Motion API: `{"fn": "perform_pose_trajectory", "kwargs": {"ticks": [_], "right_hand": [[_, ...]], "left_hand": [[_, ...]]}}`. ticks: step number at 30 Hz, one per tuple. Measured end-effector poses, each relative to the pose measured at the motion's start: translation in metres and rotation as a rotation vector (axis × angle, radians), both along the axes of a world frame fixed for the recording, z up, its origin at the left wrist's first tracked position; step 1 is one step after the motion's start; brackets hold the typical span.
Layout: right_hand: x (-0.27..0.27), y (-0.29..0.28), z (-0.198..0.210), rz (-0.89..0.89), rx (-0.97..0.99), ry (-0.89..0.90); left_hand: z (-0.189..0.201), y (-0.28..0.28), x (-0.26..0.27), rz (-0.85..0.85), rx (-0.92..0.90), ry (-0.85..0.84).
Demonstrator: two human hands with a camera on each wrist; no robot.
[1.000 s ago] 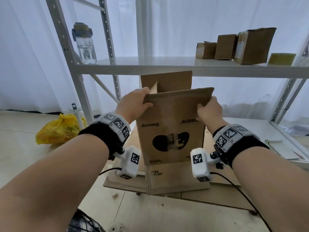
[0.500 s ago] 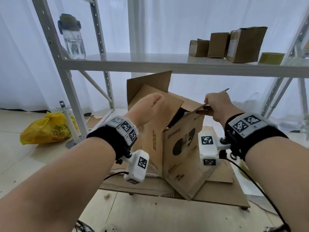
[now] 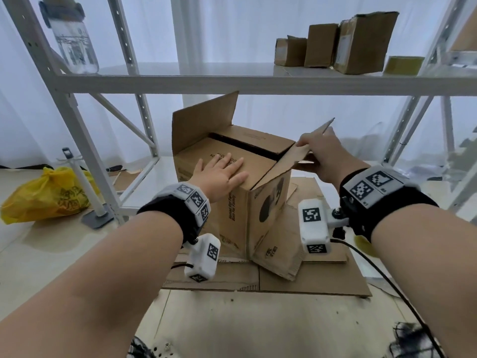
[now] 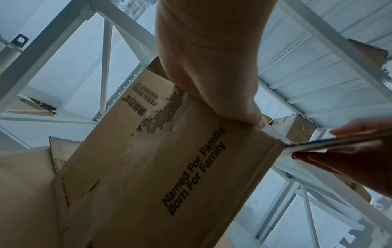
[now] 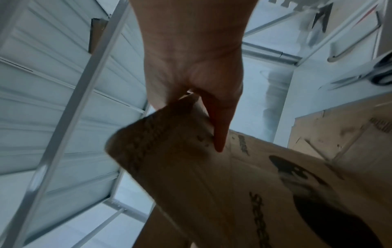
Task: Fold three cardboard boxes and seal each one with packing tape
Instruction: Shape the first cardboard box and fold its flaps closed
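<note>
- The cardboard box (image 3: 247,202) stands upright on flattened cardboard sheets (image 3: 309,280) on the floor, at the centre of the head view, just below the shelf (image 3: 232,83).
- It is plain brown corrugated board with black print: "Named For Family, Born For Family" runs down one side, and a dark round logo marks the neighbouring side.
- Two top flaps lie folded in, a dark gap between them; a third flap stands up at 12 o'clock.
- The left hand (image 3: 219,174) lies flat, fingers straight, pressing the near folded flap.
- The right hand (image 3: 325,153) pinches the flap at 3 o'clock, thumb on top and fingers beneath it, holding it raised.
- At 2 o'clock on the shelf sit three small boxes (image 3: 335,45).
</note>
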State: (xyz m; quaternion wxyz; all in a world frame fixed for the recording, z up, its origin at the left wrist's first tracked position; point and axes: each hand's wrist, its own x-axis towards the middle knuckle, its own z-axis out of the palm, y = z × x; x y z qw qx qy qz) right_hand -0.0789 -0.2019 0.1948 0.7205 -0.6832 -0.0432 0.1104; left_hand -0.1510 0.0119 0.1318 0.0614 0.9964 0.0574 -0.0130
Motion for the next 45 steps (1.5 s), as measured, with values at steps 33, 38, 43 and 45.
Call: {"fn": "perform_pose_trajectory", "kwargs": {"ticks": [33, 38, 43, 45], "right_hand": [[0.008, 0.029, 0.019, -0.163, -0.515, -0.533], [0.005, 0.028, 0.008, -0.034, -0.425, -0.498], [0.012, 0.021, 0.003, 0.066, -0.483, -0.487], [0.013, 0.020, 0.002, 0.038, -0.513, -0.498]], "left_hand": [[0.045, 0.026, -0.018, 0.270, -0.368, -0.776], [0.039, 0.033, -0.014, 0.355, -0.340, -0.571], [0.045, 0.026, -0.007, 0.244, -0.155, -0.448], [0.048, 0.021, -0.002, 0.220, -0.050, -0.373]]}}
